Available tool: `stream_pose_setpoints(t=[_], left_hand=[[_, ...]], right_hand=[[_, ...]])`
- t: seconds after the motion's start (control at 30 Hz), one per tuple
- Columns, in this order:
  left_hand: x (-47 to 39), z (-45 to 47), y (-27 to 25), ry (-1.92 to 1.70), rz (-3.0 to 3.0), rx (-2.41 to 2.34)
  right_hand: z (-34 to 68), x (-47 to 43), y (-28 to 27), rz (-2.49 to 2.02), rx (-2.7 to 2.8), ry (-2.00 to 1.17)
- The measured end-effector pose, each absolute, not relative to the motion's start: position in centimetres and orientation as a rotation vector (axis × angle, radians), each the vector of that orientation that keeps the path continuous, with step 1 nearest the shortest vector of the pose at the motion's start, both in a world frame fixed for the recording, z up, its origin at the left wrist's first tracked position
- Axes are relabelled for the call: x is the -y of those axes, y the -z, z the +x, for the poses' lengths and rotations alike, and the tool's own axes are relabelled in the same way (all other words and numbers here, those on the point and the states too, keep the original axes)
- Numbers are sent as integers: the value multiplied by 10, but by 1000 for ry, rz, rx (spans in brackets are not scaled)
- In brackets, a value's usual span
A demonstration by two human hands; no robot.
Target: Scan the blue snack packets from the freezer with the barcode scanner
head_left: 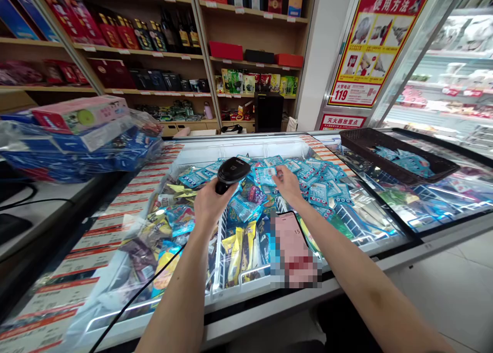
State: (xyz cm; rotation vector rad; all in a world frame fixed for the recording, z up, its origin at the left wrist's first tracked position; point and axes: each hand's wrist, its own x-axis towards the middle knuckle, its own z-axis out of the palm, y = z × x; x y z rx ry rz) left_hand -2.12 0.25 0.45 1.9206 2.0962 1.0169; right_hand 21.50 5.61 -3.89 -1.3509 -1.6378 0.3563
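Note:
My left hand (211,201) is wrapped round the handle of a black barcode scanner (233,171), its head pointing forward and to the right. A black cable trails from it toward the lower left. Between the fingers of my right hand (287,184) is a small blue packet (265,175), just to the right of the scanner's head. Many similar blue packets (319,193) lie spread on the freezer's glass top (362,217) around and beyond my hands. Nearer to me, a phone (295,250) with a lit pink screen lies on the glass, partly pixelated.
Under the glass are wrapped ice creams (234,255) and white wire baskets. A dark brown basket (435,163) holding more blue packets stands at the right. Plastic-wrapped boxes (77,142) are stacked at the left. Shelves of boxes and bottles (181,32) line the back.

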Motion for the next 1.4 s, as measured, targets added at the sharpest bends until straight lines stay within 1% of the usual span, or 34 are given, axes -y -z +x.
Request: stream_pose_setpoints(t=[0.1, 0.17, 0.27, 0.5, 0.83, 1.4], left_hand=[[-3, -19, -2, -1005, 1945, -2077], [-3, -17, -2, -993, 1964, -2058], [-2, -15, -2, -963, 1996, -2028], [-2, -8, -1, -925, 2044, -2011], [2, -1, 0, -880, 2116, -1835], [5, 5, -4, -793, 2142, -1819]], right_hand=[[234, -58, 50, -1243, 1387, -601], [243, -62, 56, -1181, 1272, -689], [250, -68, 61, -1110, 1203, -745], [253, -72, 59, -1054, 1236, -821], [250, -67, 55, -1100, 1259, -755], [245, -63, 53, -1109, 1329, -618]])
